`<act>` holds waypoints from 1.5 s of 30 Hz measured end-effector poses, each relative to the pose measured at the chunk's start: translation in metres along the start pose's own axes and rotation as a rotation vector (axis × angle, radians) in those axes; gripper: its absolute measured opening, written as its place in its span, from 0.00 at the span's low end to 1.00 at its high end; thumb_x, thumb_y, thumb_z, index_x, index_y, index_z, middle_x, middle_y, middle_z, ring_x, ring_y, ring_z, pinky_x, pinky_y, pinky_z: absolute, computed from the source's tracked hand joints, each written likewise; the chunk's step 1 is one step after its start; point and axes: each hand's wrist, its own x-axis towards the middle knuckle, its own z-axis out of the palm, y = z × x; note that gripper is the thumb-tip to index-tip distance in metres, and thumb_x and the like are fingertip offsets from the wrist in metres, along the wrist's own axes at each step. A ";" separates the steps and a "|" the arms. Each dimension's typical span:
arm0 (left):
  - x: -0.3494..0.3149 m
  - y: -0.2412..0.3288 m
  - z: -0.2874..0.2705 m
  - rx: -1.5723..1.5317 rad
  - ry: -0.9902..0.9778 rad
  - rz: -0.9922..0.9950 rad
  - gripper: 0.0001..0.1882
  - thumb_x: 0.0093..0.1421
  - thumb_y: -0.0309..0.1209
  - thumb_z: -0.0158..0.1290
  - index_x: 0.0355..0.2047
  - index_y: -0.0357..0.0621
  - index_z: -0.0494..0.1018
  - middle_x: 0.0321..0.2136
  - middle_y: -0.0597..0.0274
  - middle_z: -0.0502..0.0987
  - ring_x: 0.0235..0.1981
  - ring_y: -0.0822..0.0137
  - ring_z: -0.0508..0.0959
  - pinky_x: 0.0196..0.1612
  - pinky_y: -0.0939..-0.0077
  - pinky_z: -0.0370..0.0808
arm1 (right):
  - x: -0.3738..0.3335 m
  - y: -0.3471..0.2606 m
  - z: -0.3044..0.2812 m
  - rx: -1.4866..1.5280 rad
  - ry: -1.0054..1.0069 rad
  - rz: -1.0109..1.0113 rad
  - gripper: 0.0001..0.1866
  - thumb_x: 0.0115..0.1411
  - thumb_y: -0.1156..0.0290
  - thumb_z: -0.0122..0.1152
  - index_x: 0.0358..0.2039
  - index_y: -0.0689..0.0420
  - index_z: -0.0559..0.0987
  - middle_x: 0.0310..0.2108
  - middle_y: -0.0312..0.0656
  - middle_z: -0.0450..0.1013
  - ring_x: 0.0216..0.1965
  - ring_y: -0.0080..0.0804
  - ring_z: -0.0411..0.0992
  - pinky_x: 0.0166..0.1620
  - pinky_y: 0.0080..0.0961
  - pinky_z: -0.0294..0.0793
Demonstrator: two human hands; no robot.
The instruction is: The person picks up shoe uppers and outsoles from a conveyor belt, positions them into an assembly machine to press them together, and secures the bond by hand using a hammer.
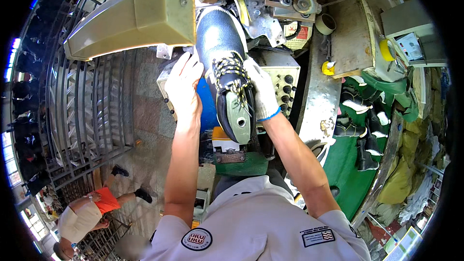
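A black leather shoe (220, 31) sits on a green last (238, 116), its toe pointing away from me into the machine. Black and yellow laces (229, 72) cross its upper, and the last shows at the heel opening with a round hole. My left hand (185, 84) is bare; its fingers stretch out along the left side of the shoe, the tips touching near the forefoot. My right hand (262, 89) wears a white glove with a blue cuff and grips the shoe's right side by the laces. Some of its fingers are hidden.
A beige machine cover (140, 17) overhangs at upper left, with metal clamp parts (263, 14) around the toe. Control knobs (288, 89) line a panel beside my right hand. Several black shoes (355, 128) lie on a green conveyor (345, 164) at right. Metal racks (89, 111) stand left; another person (84, 212) is lower left.
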 end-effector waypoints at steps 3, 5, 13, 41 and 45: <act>0.002 -0.014 -0.005 0.000 0.010 -0.099 0.26 0.63 0.25 0.62 0.59 0.27 0.71 0.47 0.53 0.82 0.40 0.72 0.81 0.45 0.82 0.78 | 0.011 0.007 0.003 0.028 0.003 -0.043 0.19 0.70 0.65 0.62 0.56 0.61 0.78 0.47 0.35 0.78 0.46 0.22 0.75 0.51 0.21 0.74; -0.004 -0.038 -0.013 -0.138 0.015 -0.233 0.21 0.69 0.32 0.58 0.57 0.30 0.74 0.44 0.58 0.82 0.41 0.71 0.81 0.48 0.77 0.78 | 0.010 0.011 0.011 0.009 0.027 -0.068 0.19 0.70 0.65 0.63 0.55 0.62 0.79 0.46 0.36 0.78 0.46 0.22 0.74 0.51 0.20 0.73; -0.021 -0.035 0.008 -0.268 -0.122 -0.624 0.32 0.76 0.57 0.38 0.58 0.41 0.73 0.48 0.52 0.81 0.47 0.59 0.82 0.54 0.62 0.80 | 0.010 0.021 0.001 -0.437 0.188 -0.217 0.27 0.69 0.59 0.63 0.59 0.70 0.76 0.49 0.43 0.79 0.48 0.26 0.74 0.55 0.22 0.72; 0.001 -0.024 -0.011 -0.174 -0.182 -0.639 0.37 0.73 0.62 0.39 0.52 0.37 0.76 0.40 0.52 0.83 0.36 0.60 0.85 0.41 0.66 0.84 | 0.011 0.031 0.022 -0.632 0.171 -0.258 0.36 0.74 0.50 0.49 0.74 0.59 0.59 0.45 0.62 0.79 0.43 0.48 0.78 0.49 0.35 0.75; -0.016 -0.034 0.001 -0.091 -0.049 -0.563 0.35 0.74 0.61 0.39 0.53 0.38 0.75 0.43 0.56 0.83 0.41 0.65 0.83 0.47 0.68 0.81 | -0.006 0.015 0.025 -0.450 0.239 -0.214 0.24 0.74 0.60 0.54 0.60 0.66 0.76 0.49 0.42 0.80 0.46 0.22 0.74 0.53 0.23 0.74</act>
